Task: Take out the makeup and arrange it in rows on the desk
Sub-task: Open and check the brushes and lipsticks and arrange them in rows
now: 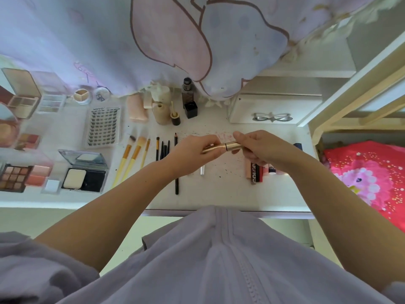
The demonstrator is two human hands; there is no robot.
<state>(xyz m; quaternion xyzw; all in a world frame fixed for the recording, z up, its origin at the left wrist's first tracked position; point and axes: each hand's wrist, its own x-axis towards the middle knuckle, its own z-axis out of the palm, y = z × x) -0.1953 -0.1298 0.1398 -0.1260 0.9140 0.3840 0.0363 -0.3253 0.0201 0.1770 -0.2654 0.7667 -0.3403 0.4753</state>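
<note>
While makeup lines the desk (219, 189), both hands grip a gold tube (223, 147).

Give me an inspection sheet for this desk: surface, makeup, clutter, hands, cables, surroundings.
Surface: white desk, dark specks and a pink smear near the middle.
Job's things: palettes, compact, lash tray, brushes, pencils, bottles and lip tubes laid out in rows.
Clutter: glasses on a white box.
Hands: left hand and right hand both hold a gold tube, one at each end.
Cables: nothing seen.
Surroundings: curtain behind, pink bedding to the right.
</note>
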